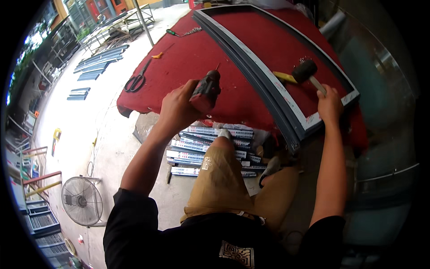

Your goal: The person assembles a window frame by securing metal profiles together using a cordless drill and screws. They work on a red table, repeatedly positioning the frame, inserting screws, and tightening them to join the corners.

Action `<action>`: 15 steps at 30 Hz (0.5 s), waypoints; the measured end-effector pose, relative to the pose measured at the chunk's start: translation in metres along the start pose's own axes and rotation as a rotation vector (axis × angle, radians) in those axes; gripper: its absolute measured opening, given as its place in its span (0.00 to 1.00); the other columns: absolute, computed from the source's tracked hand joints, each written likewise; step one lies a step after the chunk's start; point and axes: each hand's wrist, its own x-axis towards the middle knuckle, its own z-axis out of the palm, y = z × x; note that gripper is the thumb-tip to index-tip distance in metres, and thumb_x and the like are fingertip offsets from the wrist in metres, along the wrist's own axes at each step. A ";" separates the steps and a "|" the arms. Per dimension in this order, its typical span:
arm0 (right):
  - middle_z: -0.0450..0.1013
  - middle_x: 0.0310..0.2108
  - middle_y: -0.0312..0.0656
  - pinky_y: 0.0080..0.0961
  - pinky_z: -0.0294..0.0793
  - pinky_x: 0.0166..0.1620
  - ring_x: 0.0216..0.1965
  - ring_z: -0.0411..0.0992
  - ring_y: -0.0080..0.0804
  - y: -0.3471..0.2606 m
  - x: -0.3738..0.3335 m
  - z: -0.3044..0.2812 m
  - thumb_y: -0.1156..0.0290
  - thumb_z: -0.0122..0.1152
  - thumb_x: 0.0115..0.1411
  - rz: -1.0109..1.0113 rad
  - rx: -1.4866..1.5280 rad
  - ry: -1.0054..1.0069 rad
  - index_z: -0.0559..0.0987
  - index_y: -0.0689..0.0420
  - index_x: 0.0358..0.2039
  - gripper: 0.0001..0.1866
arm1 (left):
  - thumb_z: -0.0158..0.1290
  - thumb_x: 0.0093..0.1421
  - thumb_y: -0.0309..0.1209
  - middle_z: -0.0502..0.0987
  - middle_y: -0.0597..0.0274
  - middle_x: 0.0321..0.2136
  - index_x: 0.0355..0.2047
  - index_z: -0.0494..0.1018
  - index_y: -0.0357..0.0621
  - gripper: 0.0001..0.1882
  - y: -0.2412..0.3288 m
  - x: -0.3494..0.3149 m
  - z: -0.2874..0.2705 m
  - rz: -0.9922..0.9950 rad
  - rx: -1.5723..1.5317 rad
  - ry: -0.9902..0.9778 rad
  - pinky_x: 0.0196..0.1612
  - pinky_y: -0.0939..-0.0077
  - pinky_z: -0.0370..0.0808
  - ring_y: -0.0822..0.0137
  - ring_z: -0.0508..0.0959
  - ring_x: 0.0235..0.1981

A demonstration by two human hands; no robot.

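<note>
My left hand (179, 104) is closed around a red and black cordless drill (207, 93), held above the red cloth of the worktable (179, 76). A thin bit points up and away from me at the drill's front. In my right hand (330, 106) is a mallet (305, 71) with a black head and pale handle, gripped by the handle. It is raised over the near right part of a dark window frame (264, 85), whose upper faces carry white film. A yellow-handled tool (285, 77) lies beside the frame's long bar, partly hidden by the mallet head.
Scissors (135, 82), a small orange piece (157, 55), a green-handled screwdriver (172, 32) and a pile of small screws (192, 31) lie on the cloth. Wrapped profiles (188, 157) are stacked on the floor by my legs. A floor fan (82, 201) stands at left.
</note>
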 end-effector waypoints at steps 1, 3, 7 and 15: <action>0.79 0.55 0.45 0.50 0.77 0.57 0.57 0.78 0.53 -0.001 -0.001 -0.007 0.61 0.65 0.71 0.014 -0.012 -0.005 0.83 0.48 0.59 0.18 | 0.67 0.57 0.32 0.84 0.46 0.42 0.51 0.75 0.44 0.23 -0.008 0.013 0.008 0.002 0.087 -0.018 0.43 0.48 0.81 0.40 0.85 0.44; 0.79 0.55 0.45 0.49 0.77 0.57 0.57 0.78 0.53 -0.007 -0.002 -0.008 0.62 0.65 0.71 0.009 -0.004 -0.019 0.83 0.48 0.59 0.18 | 0.60 0.63 0.32 0.83 0.48 0.41 0.47 0.74 0.44 0.14 -0.038 0.033 0.020 0.022 0.241 -0.059 0.45 0.45 0.80 0.41 0.85 0.44; 0.79 0.55 0.44 0.49 0.77 0.56 0.56 0.79 0.52 -0.002 0.003 -0.005 0.61 0.66 0.70 0.007 -0.015 -0.015 0.83 0.48 0.59 0.18 | 0.66 0.61 0.41 0.83 0.48 0.43 0.46 0.74 0.44 0.20 -0.084 0.073 0.048 0.056 0.303 -0.040 0.49 0.46 0.80 0.42 0.84 0.48; 0.80 0.52 0.44 0.48 0.78 0.55 0.53 0.80 0.53 -0.001 0.005 -0.010 0.61 0.67 0.69 0.025 0.011 0.021 0.85 0.48 0.56 0.17 | 0.69 0.60 0.42 0.77 0.45 0.62 0.65 0.74 0.46 0.35 -0.087 0.092 0.050 -0.019 0.291 -0.221 0.66 0.48 0.73 0.41 0.75 0.65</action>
